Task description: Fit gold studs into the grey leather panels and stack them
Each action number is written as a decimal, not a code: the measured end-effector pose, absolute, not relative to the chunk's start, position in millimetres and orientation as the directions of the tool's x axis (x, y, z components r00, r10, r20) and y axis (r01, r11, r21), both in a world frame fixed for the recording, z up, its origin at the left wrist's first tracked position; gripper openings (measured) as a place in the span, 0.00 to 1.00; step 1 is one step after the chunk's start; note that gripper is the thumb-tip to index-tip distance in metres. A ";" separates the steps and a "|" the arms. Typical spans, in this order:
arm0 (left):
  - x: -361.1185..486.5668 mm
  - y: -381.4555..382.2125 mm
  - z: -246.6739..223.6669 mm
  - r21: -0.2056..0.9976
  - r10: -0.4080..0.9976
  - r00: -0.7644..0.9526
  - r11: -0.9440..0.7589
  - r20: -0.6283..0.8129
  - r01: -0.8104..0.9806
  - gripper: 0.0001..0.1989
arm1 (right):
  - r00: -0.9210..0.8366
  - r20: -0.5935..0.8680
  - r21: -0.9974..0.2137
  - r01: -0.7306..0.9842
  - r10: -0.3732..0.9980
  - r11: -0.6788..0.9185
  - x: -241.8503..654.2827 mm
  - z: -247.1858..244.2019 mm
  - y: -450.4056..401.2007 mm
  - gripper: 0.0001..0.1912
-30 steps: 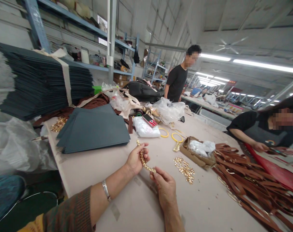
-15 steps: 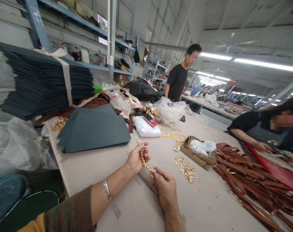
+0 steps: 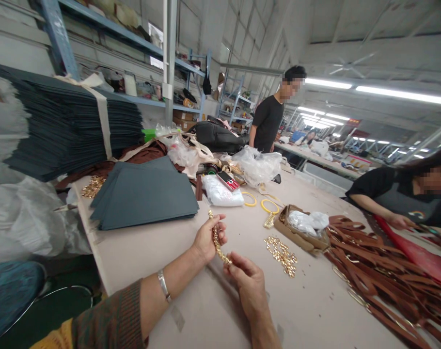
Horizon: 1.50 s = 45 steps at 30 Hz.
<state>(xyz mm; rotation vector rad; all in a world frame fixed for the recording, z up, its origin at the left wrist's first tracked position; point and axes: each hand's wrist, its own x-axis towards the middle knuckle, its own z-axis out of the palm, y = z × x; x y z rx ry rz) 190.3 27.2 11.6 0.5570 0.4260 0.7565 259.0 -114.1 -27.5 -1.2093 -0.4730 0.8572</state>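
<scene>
A string of small gold-coloured metal pieces [image 3: 215,236] runs between my two hands above the table [image 3: 191,310]. My left hand [image 3: 208,240] is closed around its upper part, and the top end sticks out past the thumb. At the lower end, the fingertips of my right hand [image 3: 246,281] pinch the string. What holds the pieces together is too small to make out. To the right of my hands lies a loose pile of similar gold pieces [image 3: 281,254].
Dark sheets [image 3: 144,194] lie to the left. A cardboard box with plastic bags [image 3: 302,228], yellow rings [image 3: 269,206] and a red-keyed phone [image 3: 228,181] sit further back. Brown straps [image 3: 380,271] cover the right side, near a seated person [image 3: 380,194]. Another person [image 3: 269,118] stands behind.
My right hand has moved slightly closer to my left, and the gold string hangs a little straighter and steeper between them. The view has shifted slightly.
</scene>
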 end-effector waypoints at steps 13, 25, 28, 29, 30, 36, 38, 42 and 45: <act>170.4 12.7 29.3 0.962 0.596 0.764 -0.052 0.246 -0.269 0.16 | 0.737 -0.101 -0.864 -0.398 0.668 0.308 262.4 -22.7 -108.8 0.20; 170.7 15.2 14.4 0.781 0.394 0.823 -0.617 0.410 -0.094 0.01 | 0.787 0.012 -0.940 -0.202 0.617 0.275 270.5 -32.3 -107.5 0.24; 169.4 14.2 14.4 0.727 0.368 0.830 -0.683 0.419 -0.065 0.02 | 0.800 0.012 -0.947 -0.185 0.600 0.264 270.9 -32.6 -108.2 0.23; 169.1 14.2 14.7 0.710 0.360 0.833 -0.702 0.421 -0.056 0.02 | 0.803 0.005 -0.946 -0.190 0.597 0.264 270.7 -32.0 -108.4 0.23; 168.9 14.1 15.0 0.693 0.351 0.836 -0.719 0.422 -0.048 0.03 | 0.803 -0.001 -0.944 -0.197 0.595 0.265 270.4 -31.2 -108.5 0.24; 166.7 14.2 16.7 0.628 0.298 0.861 -0.777 0.413 -0.033 0.07 | 0.788 -0.050 -0.926 -0.266 0.613 0.267 270.2 -28.8 -108.8 0.24; 165.7 14.6 17.6 0.615 0.283 0.871 -0.788 0.402 -0.028 0.08 | 0.780 -0.055 -0.920 -0.282 0.624 0.271 270.5 -29.0 -109.2 0.24; 164.1 14.2 20.5 0.590 0.254 0.896 -0.807 0.365 -0.011 0.09 | 0.770 -0.069 -0.919 -0.296 0.635 0.259 270.3 -29.3 -110.4 0.24; 163.8 12.9 22.3 0.578 0.240 0.912 -0.816 0.333 0.004 0.09 | 0.765 -0.083 -0.924 -0.300 0.639 0.239 269.6 -29.4 -111.2 0.24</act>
